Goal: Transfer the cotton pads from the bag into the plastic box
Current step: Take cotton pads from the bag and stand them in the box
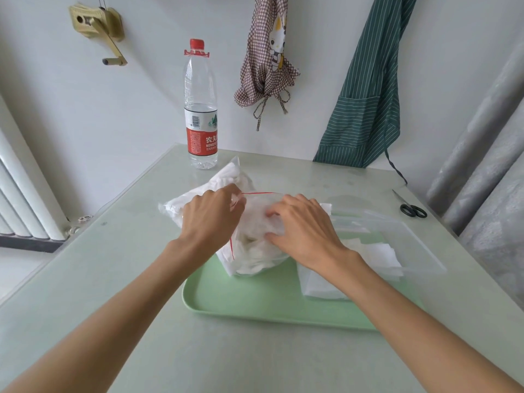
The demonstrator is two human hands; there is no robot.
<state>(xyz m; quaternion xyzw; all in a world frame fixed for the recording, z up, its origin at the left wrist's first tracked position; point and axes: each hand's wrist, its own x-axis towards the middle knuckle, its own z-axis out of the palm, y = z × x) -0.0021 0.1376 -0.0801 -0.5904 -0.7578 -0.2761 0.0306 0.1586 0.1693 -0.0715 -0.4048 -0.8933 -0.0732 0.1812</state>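
A clear zip bag [226,177] with a red seal line, stuffed with white cotton pads, lies across the far left corner of a pale green tray [255,296]. My left hand [211,215] pinches the bag's red-lined mouth edge. My right hand [304,222] reaches into the bag's opening, fingers curled on the white pads inside. To the right stands a clear plastic box [408,239] holding a stack of white pads [377,252]; my right forearm crosses its near corner.
A water bottle [200,109] with a red label stands at the table's back. Black-handled scissors [411,207] lie at the right edge. Two aprons hang on the wall behind. A radiator stands to the left, grey rolls to the right.
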